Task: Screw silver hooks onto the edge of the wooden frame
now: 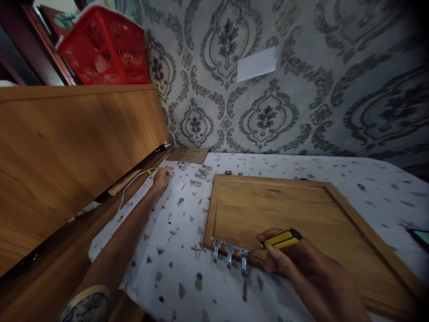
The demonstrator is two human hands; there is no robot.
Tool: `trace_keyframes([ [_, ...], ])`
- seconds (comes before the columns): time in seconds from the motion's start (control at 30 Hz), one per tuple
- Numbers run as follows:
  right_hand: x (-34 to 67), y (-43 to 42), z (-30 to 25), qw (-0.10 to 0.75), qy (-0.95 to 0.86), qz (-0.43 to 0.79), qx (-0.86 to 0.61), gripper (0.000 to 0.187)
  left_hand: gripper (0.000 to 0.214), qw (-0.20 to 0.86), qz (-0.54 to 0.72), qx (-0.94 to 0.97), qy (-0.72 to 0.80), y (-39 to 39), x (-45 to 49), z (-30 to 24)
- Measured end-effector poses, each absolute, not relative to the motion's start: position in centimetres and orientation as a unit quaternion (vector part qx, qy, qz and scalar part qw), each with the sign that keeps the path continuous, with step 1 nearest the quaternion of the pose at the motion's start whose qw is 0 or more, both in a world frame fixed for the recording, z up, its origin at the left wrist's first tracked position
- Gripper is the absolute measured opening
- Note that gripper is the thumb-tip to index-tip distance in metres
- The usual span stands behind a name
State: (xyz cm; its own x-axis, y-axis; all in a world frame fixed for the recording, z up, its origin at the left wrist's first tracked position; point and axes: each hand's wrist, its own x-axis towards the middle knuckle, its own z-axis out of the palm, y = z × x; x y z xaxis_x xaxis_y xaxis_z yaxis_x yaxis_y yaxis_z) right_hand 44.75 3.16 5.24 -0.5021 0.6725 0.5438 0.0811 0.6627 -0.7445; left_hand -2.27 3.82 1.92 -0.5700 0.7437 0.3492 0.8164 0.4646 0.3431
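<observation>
My right hand (284, 259) is closed round a yellow and black screwdriver (280, 239), its tip at a row of metal hooks (229, 252) on the near edge of a wooden panel (284, 210). My left hand (161, 178) reaches far out to the table's left edge, its fingers curled at small metal hardware pieces (196, 172) scattered on the patterned white cloth (187, 277). What its fingers pinch, if anything, is too small to name.
A tall wooden board (67, 147) stands along the left. A red basket (105, 47) sits above it. A white cable (129, 188) and a wooden handle (124, 182) lie in the gap. A small brown board (187, 155) lies by the patterned wall.
</observation>
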Motion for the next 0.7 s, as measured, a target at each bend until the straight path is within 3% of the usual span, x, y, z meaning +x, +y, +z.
trace_keyframes([
  [0.53, 45.4, 3.22, 4.59, 0.379, -0.793, 0.394, -0.269, 0.032, 0.035, 0.095, -0.192, -0.498, -0.84, 3.28, -2.73, 1.72],
  [0.7, 45.27, 2.96, 4.92, 0.397, -0.799, 0.367, -0.263, 0.031, 0.034, 0.097, -0.193, -0.506, -0.835, 3.14, -2.61, 1.43],
])
